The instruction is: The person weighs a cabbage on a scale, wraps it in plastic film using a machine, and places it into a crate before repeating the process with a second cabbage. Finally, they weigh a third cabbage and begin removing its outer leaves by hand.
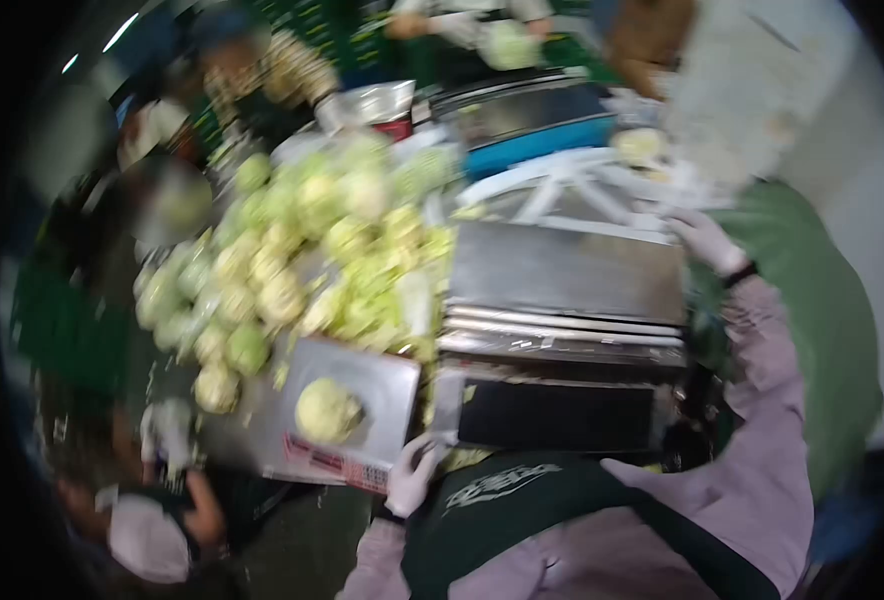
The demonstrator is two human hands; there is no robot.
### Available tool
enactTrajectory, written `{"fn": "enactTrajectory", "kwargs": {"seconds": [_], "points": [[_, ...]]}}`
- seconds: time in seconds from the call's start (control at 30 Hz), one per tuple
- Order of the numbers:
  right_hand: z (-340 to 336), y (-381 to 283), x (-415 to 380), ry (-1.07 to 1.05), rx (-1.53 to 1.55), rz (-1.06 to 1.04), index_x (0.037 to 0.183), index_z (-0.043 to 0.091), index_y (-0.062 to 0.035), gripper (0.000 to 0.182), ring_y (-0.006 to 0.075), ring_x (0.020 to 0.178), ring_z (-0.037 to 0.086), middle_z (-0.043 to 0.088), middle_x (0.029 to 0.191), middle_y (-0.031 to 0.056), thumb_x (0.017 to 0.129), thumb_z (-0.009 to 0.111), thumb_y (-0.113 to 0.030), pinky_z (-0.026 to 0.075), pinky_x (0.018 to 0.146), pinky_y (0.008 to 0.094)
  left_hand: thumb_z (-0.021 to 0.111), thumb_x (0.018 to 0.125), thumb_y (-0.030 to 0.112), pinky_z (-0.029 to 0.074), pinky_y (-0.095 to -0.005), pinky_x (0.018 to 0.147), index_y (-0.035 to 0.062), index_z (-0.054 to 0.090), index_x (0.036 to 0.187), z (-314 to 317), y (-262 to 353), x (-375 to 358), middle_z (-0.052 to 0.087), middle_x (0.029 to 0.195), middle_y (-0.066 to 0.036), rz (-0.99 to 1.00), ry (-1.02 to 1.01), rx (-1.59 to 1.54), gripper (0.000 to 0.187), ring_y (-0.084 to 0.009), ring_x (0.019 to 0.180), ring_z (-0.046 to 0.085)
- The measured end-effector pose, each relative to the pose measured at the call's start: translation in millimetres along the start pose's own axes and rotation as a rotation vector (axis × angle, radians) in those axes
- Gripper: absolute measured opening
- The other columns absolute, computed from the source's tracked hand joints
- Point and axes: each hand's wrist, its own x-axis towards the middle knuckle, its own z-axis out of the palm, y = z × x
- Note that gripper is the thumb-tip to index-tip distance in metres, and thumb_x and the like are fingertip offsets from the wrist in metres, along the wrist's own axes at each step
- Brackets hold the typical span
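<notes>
My left hand (412, 480), in a white glove, is between the scale's right corner and the wrapping machine's front left corner. Its thumb and fingers are apart, with nothing visible in them. My right hand (707, 242), also gloved, reaches to the back right edge of the machine, fingers extended near a white frame (562, 190). Between my arms lies the machine's metal top (562, 270), with pale rollers (562, 325) and a black plate (557, 416) in front. One pale cabbage (328, 410) sits on the metal scale (387, 375).
A large heap of cabbages (272, 250) and loose leaves (377, 285) covers the table left of the machine. Co-workers stand at the back and left; one wears a white cap (149, 538). A green cover (802, 300) hangs at right. Motion blurs the picture.
</notes>
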Motion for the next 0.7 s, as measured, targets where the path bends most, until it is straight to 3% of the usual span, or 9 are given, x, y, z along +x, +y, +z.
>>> {"fn": "enactTrajectory", "kwargs": {"seconds": [0.03, 0.07, 0.1, 0.13, 0.23, 0.37, 0.6, 0.67, 0.7], "points": [[11, -1, 11, -0.056, 0.012, -0.031, 0.120, 0.061, -0.0025, 0.033, 0.0115, 0.090, 0.059, 0.065, 0.106, 0.0036, 0.097, 0.052, -0.024, 0.048, 0.078, 0.0268, 0.058, 0.095, 0.009, 0.045, -0.0283, 0.098, -0.0042, 0.051, 0.126, 4, 1, 1, 0.061, 0.117, -0.012, -0.065, 0.036, 0.052, 0.034, -0.0164, 0.109, 0.058], [22, -22, 13, -0.157, 0.089, 0.068, 0.121, 0.060, -0.0032, 0.032, 0.0097, 0.084, 0.055, 0.063, 0.101, 0.0020, 0.097, 0.052, -0.023, 0.046, 0.075, 0.0247, 0.059, 0.095, 0.011, 0.045, -0.0276, 0.097, -0.0044, 0.051, 0.126, 5, 2, 1, 0.061, 0.117, -0.011, -0.090, 0.055, 0.152, 0.036, -0.0161, 0.109, 0.058], [37, -42, 15, -0.197, 0.227, 0.057, 0.121, 0.060, -0.0015, 0.032, 0.0088, 0.081, 0.053, 0.060, 0.098, 0.0018, 0.096, 0.053, -0.020, 0.045, 0.073, 0.0235, 0.061, 0.094, 0.014, 0.046, -0.0277, 0.096, -0.0040, 0.053, 0.126, 10, 1, 1, 0.062, 0.116, -0.011, -0.089, 0.084, 0.025, 0.038, -0.0158, 0.108, 0.059], [49, -35, 23, -0.270, 0.156, -0.046, 0.124, 0.057, -0.0008, 0.033, 0.0095, 0.084, 0.054, 0.060, 0.102, 0.0020, 0.096, 0.054, -0.017, 0.046, 0.076, 0.0243, 0.062, 0.093, 0.018, 0.046, -0.0286, 0.096, -0.0016, 0.054, 0.126, 10, 7, 2, 0.062, 0.117, -0.011, -0.057, 0.111, 0.270, 0.040, -0.0160, 0.109, 0.059], [73, -76, 15, -0.427, 0.312, -0.049, 0.130, 0.052, 0.0026, 0.038, 0.0164, 0.108, 0.059, 0.060, 0.121, 0.0102, 0.097, 0.051, -0.015, 0.046, 0.089, 0.0284, 0.061, 0.093, 0.021, 0.046, -0.0285, 0.095, 0.0015, 0.054, 0.128, 7, 7, -2, 0.063, 0.119, -0.011, -0.109, 0.217, 0.173, 0.041, -0.0158, 0.109, 0.060], [99, -111, -14, -0.449, 0.439, -0.063, 0.133, 0.049, 0.0021, 0.039, 0.0188, 0.109, 0.058, 0.058, 0.126, 0.0120, 0.097, 0.048, -0.011, 0.045, 0.093, 0.0298, 0.062, 0.092, 0.019, 0.048, -0.0275, 0.093, 0.0027, 0.057, 0.125, -1, 17, -13, 0.067, 0.112, -0.010, -0.109, 0.340, 0.199, 0.037, -0.0151, 0.103, 0.064], [129, -147, -75, -0.469, 0.538, 0.037, 0.135, 0.047, 0.0030, 0.042, 0.0187, 0.106, 0.058, 0.060, 0.121, 0.0148, 0.097, 0.049, -0.016, 0.043, 0.096, 0.0316, 0.061, 0.093, 0.016, 0.048, -0.0273, 0.091, 0.0043, 0.059, 0.124, -22, 9, -24, 0.066, 0.110, -0.008, -0.172, 0.349, 0.206, 0.033, -0.0142, 0.100, 0.063], [141, -154, -92, -0.453, 0.551, 0.073, 0.134, 0.048, 0.0027, 0.042, 0.0185, 0.103, 0.059, 0.060, 0.119, 0.0153, 0.097, 0.049, -0.017, 0.044, 0.093, 0.0301, 0.065, 0.089, 0.017, 0.052, -0.0286, 0.083, 0.0050, 0.063, 0.117, -32, 1, -25, 0.068, 0.104, -0.010, 0.059, 0.479, 0.218, 0.030, -0.0169, 0.091, 0.066], [147, -160, -102, -0.447, 0.543, 0.082, 0.134, 0.048, 0.0028, 0.042, 0.0180, 0.101, 0.060, 0.061, 0.118, 0.0148, 0.097, 0.049, -0.018, 0.045, 0.091, 0.0296, 0.065, 0.089, 0.017, 0.052, -0.0286, 0.083, 0.0050, 0.063, 0.117, -38, 2, -28, 0.068, 0.104, -0.010, 0.061, 0.475, 0.209, 0.030, -0.0169, 0.091, 0.066]]}}
